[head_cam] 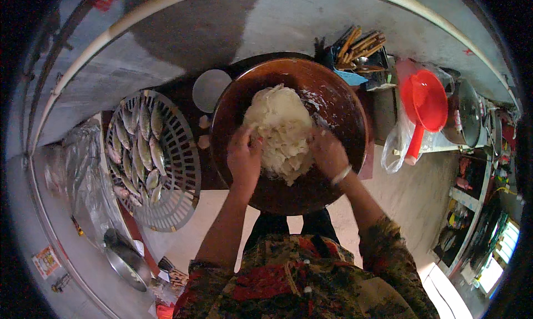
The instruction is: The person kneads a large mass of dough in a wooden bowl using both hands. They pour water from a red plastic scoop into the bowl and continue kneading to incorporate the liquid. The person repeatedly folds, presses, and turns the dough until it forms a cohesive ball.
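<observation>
A large mass of pale dough [280,123] lies in a wide, brown glazed basin [287,200], with a rough, lumpy surface on the side towards me. At the dough's left edge, my left hand [245,154] has its fingers curled against it. My right hand [327,150], with a light bracelet at the wrist, is at the dough's right edge, its fingertips slightly blurred. Whether either hand grips dough cannot be told. White smears coat the basin's inner wall at the upper right.
Left of the basin, a grey plastic basket [177,194] holds several fish [143,150]; a round pale lid or plate [211,90] lies between. To the right are a utensil holder with chopsticks [360,48], a red plastic ladle [424,102] and a glass-like lid [462,113].
</observation>
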`<state>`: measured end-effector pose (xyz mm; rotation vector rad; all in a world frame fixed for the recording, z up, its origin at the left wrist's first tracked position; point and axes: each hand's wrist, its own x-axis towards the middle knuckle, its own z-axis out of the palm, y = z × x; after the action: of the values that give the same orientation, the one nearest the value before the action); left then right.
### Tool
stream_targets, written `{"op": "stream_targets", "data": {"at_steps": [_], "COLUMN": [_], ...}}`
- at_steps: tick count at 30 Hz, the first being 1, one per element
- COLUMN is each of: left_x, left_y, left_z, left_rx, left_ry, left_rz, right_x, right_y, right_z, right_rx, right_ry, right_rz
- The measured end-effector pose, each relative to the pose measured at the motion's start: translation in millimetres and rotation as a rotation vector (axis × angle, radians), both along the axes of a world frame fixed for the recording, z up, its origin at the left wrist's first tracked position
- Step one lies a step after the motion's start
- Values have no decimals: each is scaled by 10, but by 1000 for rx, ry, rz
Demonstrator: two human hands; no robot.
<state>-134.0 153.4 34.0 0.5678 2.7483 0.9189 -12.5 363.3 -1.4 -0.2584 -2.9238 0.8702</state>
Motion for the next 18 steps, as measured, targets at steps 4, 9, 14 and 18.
{"op": "stream_targets", "data": {"at_steps": [4,9,14,18], "left_x": [-384,-692,-724,-727], "left_y": [-213,278,147,-36], "left_z": [-758,-637,-602,-650], "left_rx": [187,630,898,977], "left_ry": [-322,-1115,-1086,-1110], "left_rz": [140,532,485,244], "right_x": [-846,-1363,-1485,-1334], "right_y": [474,546,437,416], "right_z": [-214,-697,-484,-313], "right_rx": [-277,-822,-1350,-1439], "right_ry": [-102,-290,-494,-365], "right_rz": [27,-184,-255,-126]}}
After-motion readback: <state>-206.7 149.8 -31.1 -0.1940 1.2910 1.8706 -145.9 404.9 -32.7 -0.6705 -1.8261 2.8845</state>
